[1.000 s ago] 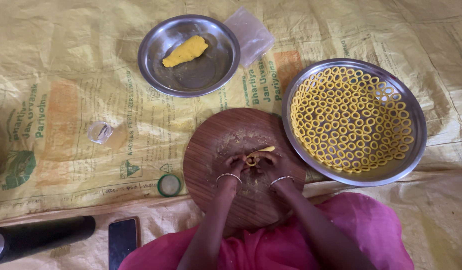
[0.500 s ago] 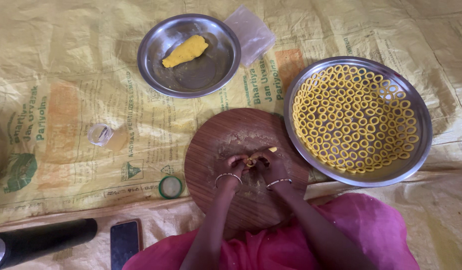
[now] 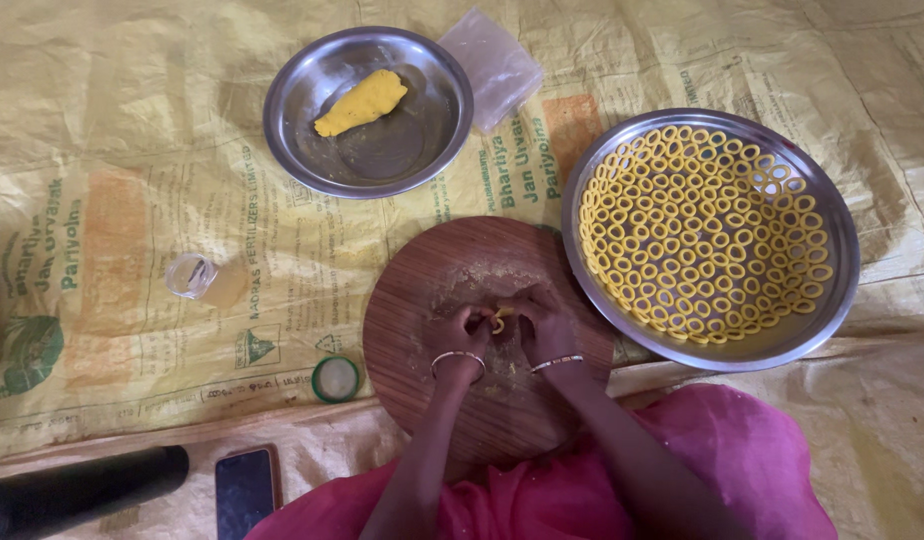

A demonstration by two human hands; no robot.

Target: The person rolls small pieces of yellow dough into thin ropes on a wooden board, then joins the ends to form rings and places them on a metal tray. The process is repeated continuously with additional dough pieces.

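My left hand (image 3: 460, 335) and my right hand (image 3: 542, 325) meet over a round wooden board (image 3: 432, 300), fingertips pinched together on a small piece of yellow dough (image 3: 499, 319). Each wrist wears a thin bangle. To the right, a large steel plate (image 3: 782, 340) holds several small yellow dough rings (image 3: 702, 225) laid in rows. At the back, a smaller steel plate (image 3: 422, 160) carries a lump of yellow dough (image 3: 362, 102).
Everything lies on yellow printed sacking (image 3: 132, 200). A small clear bottle (image 3: 204, 279) lies on its side at the left, a green cap (image 3: 336, 379) near the board. A clear plastic bag (image 3: 492, 65) sits at the back. A black cylinder (image 3: 82, 490) and a phone (image 3: 247, 490) lie front left.
The loose strip of dough that stuck out between my fingers has been drawn in and curled up; my hands have closed tighter around it.
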